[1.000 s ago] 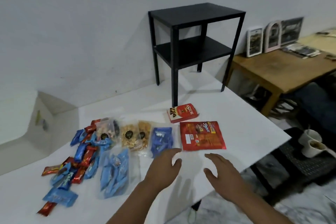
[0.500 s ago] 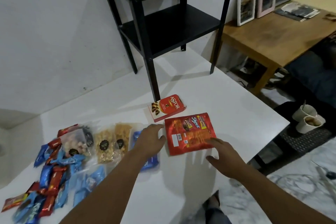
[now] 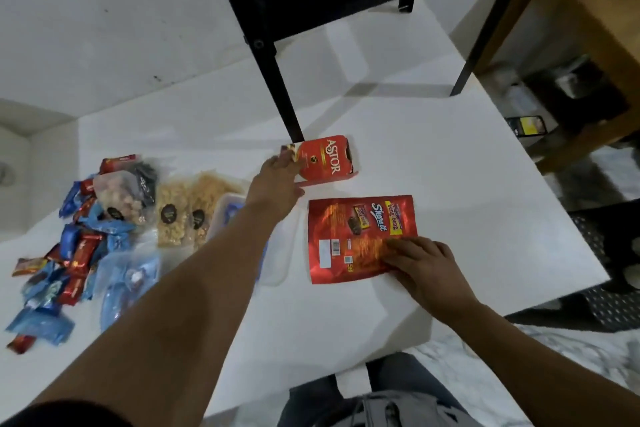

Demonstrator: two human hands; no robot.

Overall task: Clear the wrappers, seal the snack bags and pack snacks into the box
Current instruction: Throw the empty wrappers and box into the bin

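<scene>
Near the middle of the white worktop lies a red Astor box, its near left end met by the left hand, whose fingers curl onto the box edge in a loose grip. Just in front of it a flat red Beng-Beng bag lies on the worktop, and the right hand presses its lower right corner with straight fingers. To the left sit clear bags of nuts and a heap of blue and red wrapped snacks. A black side table stands behind the box.
</scene>
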